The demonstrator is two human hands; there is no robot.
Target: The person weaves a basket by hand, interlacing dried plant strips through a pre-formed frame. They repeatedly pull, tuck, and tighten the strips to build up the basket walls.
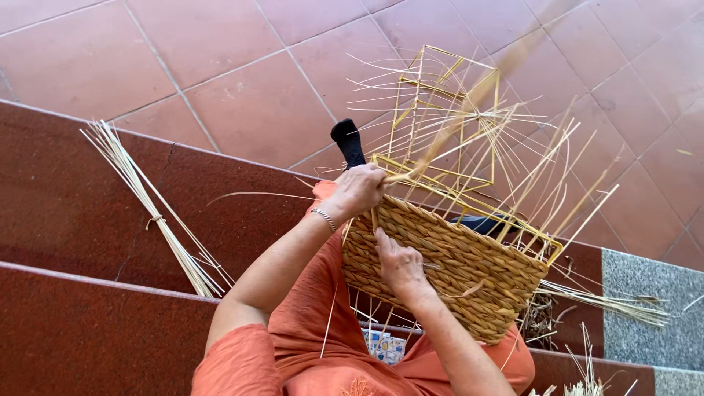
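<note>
Your left hand [361, 188] is closed around a straw strand at the top rim of the half-woven basket [447, 268] on your lap. Your right hand [398, 264] presses flat, fingers loosely curled, against its woven side. A bundle of straw [158, 216] lies on the red step.

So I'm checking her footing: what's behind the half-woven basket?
Behind the basket, a dark-socked foot shows above the left hand, and another dark patch at the rim; the legs are covered.

Hands [359, 189] weaving straw basket [455, 268], stone steps [66, 205]
</note>
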